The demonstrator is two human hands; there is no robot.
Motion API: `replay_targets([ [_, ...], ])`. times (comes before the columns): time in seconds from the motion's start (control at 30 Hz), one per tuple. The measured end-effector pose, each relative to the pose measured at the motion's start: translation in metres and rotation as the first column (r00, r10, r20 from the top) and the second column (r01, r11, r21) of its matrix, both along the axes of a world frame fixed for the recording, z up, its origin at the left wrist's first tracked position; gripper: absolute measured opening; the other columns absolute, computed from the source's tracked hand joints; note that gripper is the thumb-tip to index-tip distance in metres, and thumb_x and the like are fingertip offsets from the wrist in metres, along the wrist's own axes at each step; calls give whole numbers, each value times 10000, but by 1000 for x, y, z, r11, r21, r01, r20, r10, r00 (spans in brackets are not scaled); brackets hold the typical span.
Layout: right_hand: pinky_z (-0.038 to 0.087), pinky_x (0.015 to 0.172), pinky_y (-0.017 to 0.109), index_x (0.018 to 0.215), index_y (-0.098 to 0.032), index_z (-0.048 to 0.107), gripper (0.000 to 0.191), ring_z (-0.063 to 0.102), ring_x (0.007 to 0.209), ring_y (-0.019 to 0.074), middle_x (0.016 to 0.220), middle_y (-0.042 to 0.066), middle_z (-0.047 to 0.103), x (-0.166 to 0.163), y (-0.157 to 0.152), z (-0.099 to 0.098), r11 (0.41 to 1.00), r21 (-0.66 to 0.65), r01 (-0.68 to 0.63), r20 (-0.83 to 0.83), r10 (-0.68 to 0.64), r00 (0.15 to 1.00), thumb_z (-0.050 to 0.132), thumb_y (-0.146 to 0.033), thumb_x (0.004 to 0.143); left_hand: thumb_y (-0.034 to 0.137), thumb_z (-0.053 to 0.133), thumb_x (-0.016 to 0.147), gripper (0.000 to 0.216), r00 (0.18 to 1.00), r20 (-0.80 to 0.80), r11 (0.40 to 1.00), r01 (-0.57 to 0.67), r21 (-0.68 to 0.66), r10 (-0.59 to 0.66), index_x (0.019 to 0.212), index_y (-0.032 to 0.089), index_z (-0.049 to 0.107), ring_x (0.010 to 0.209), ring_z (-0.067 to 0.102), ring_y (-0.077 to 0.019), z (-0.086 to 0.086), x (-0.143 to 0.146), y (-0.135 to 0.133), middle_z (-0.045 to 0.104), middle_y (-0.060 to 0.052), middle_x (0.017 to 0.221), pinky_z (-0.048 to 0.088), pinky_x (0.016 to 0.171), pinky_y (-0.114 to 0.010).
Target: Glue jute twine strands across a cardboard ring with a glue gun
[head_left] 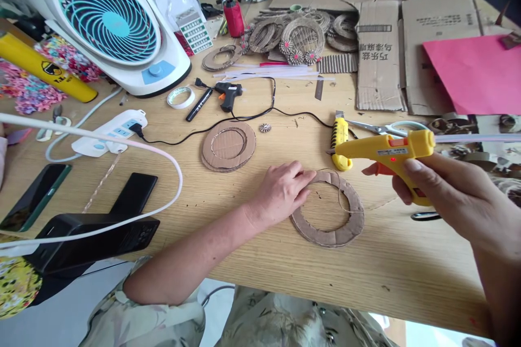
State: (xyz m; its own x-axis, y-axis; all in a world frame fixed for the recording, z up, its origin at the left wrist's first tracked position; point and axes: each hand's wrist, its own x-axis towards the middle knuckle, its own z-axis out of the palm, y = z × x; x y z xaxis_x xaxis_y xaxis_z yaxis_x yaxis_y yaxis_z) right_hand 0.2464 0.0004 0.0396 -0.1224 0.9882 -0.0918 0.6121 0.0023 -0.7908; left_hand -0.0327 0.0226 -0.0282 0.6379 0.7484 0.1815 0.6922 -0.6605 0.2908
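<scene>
My right hand [431, 184] is closed round the handle of a yellow hot glue gun [386, 150], held in the air with its nozzle pointing left and a red light lit on its side. My left hand [280, 191] rests on the wooden table [260, 265], its fingers pressing the upper left edge of a cardboard ring [328, 236]. A thin string [344, 198] lies looped over the ring's top and right side. The glue gun's nozzle hangs above and to the right of the ring, not touching it.
A yellow utility knife [340, 143] and scissors [385, 128] lie behind the ring. Stacked cardboard discs [228, 145], a black glue gun [228, 95], tape roll [180, 97], power strip [109, 133], fan [112, 21], two phones [32, 195], pink paper [476, 73] and cardboard sheets surround.
</scene>
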Motion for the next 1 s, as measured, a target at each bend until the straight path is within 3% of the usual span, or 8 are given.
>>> replay_targets([
  [0.2,358,552,284,1049,-249,724,484,490,647,150,686,15,601,1,2,-2,990,-8,138,-135,-138,981,457,-635,932,281,624,932,451,998,33,998,-57,-20,57,1351,153,522,993,604,-223,-4,0,0,589,-82,1142,498,889,-384],
  [0.5,252,461,295,1018,-250,746,492,476,593,157,673,24,596,-10,-4,7,970,4,243,-130,-241,962,457,-637,924,219,609,930,361,1000,24,1000,-15,-2,15,1292,213,605,955,603,-194,-3,0,1,572,-56,1069,491,872,-370],
  [0.77,331,516,293,1061,-243,734,486,486,629,158,710,25,613,-3,-5,1,979,-17,202,-195,-201,960,475,-630,921,251,605,946,419,1000,-6,999,-7,-47,7,1361,230,553,965,608,-205,1,0,2,565,-65,1086,503,882,-380],
  [0.9,393,575,299,1122,-236,708,427,518,669,155,871,40,678,-2,-1,-7,960,-25,280,-420,-264,868,526,-567,922,316,579,980,369,979,196,997,-43,-58,54,1316,166,547,965,612,-193,13,-10,7,589,-80,1097,526,868,-355],
  [1.0,411,578,298,1057,-195,715,406,536,671,150,945,70,692,-2,5,-11,952,-54,302,-567,-278,775,569,-540,899,220,538,989,108,901,422,995,-97,-26,98,1036,166,619,838,598,-141,41,-12,4,609,-49,968,528,809,-312],
])
